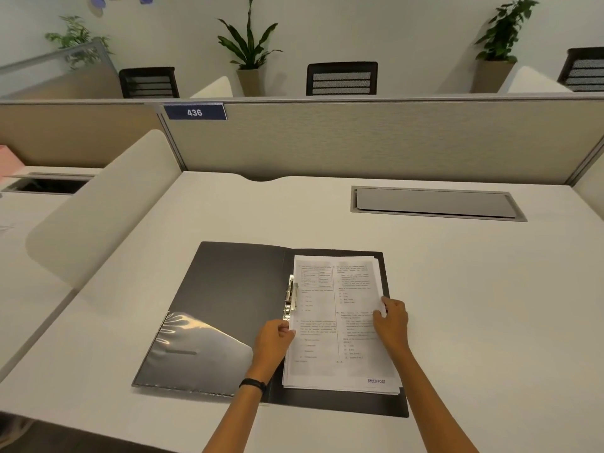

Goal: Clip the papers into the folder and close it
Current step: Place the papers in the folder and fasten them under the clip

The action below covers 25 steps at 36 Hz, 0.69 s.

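Observation:
A dark grey folder (pixel 235 289) lies open on the white desk, with a clear plastic pocket (pixel 196 351) on its left flap. A stack of printed papers (pixel 330 308) rests on the right flap. A metal clip (pixel 291 297) sits at the spine, over the papers' left edge. My left hand (pixel 273 340) pinches the papers' left edge just below the clip. My right hand (pixel 392 322) holds the papers' right edge, fingers curled over it.
A grey cable hatch (pixel 434 204) is set into the desk at the back right. A fabric partition (pixel 359 142) with a "436" sign (pixel 194 112) closes the far side. A white side divider (pixel 104 210) stands to the left. Chairs and potted plants stand beyond.

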Each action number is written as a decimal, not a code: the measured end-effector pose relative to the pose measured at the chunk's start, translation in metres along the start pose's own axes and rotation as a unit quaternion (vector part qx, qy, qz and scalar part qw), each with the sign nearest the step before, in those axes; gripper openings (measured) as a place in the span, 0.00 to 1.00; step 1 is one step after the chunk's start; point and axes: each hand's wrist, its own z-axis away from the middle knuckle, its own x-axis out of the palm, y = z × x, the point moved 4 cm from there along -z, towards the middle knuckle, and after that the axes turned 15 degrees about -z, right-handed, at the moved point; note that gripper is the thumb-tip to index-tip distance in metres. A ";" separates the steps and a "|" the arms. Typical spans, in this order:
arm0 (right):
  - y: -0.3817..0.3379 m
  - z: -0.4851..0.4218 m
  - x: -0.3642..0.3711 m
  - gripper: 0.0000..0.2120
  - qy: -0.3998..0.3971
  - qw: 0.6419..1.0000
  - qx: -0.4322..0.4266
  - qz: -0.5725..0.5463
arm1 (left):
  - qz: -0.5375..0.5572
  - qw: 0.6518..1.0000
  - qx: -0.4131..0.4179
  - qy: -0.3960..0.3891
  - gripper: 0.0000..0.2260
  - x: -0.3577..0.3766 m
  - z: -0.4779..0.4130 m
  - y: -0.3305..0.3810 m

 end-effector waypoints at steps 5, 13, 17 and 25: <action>-0.001 0.001 -0.005 0.17 -0.012 1.000 -0.011 -0.003 | -0.005 1.000 0.007 -0.002 0.04 -0.003 0.004 0.003; 0.005 0.010 -0.018 0.09 -0.029 0.997 -0.017 0.067 | -0.122 0.989 0.019 -0.086 0.14 -0.009 0.005 0.013; 0.010 0.019 -0.025 0.10 -0.037 0.994 -0.011 0.105 | -0.153 0.975 0.032 -0.157 0.04 -0.009 0.008 0.012; 0.022 0.031 -0.030 0.12 -0.071 0.989 -0.004 0.126 | -0.188 0.960 0.074 -0.193 0.18 -0.008 0.026 0.018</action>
